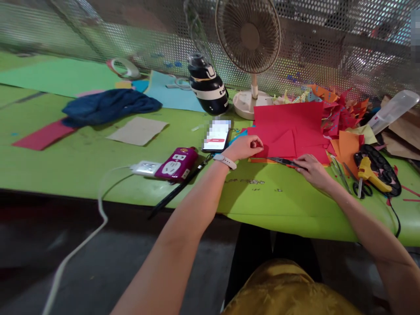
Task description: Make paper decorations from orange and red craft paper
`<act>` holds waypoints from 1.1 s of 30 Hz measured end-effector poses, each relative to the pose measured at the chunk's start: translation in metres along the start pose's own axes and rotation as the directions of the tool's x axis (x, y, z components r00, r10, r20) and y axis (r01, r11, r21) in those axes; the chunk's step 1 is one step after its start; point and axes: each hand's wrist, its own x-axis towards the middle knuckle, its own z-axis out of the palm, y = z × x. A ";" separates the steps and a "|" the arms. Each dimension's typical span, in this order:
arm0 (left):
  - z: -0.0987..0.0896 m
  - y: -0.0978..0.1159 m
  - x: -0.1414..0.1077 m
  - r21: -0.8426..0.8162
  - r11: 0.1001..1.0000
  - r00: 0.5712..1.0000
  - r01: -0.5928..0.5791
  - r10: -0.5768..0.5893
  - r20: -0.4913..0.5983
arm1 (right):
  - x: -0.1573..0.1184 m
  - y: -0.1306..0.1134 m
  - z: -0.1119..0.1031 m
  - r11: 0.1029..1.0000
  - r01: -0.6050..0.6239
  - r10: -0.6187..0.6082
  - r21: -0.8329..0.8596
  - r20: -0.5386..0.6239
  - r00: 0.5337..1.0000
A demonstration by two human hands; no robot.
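Note:
Red paper sheets (288, 120) lie in an overlapping pile in front of the fan, with an orange edge showing beneath. My left hand (246, 146) is at the pile's left edge, its fingers curled together; whatever they pinch is too small to make out. A slim dark tool (284, 161), maybe a craft knife or tweezers, is in my right hand (311, 169) at the pile's front edge, its tip pointing left toward my left hand. Small dark scraps (251, 181) lie on the green table (262, 205) just in front.
A phone (217, 134), black bottle (210, 87) and fan (252, 37) stand beyond my left hand. The purple power adapter (177, 164) and its cable are left. Scissors (362, 189), a yellow glue gun (369, 173) and coloured scraps (341, 109) lie right.

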 end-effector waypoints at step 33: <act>-0.013 -0.011 -0.003 -0.160 0.987 0.966 0.018 0.024 0.256 | 0.008 0.001 0.018 1.000 0.014 -0.013 0.020 -0.069 0.998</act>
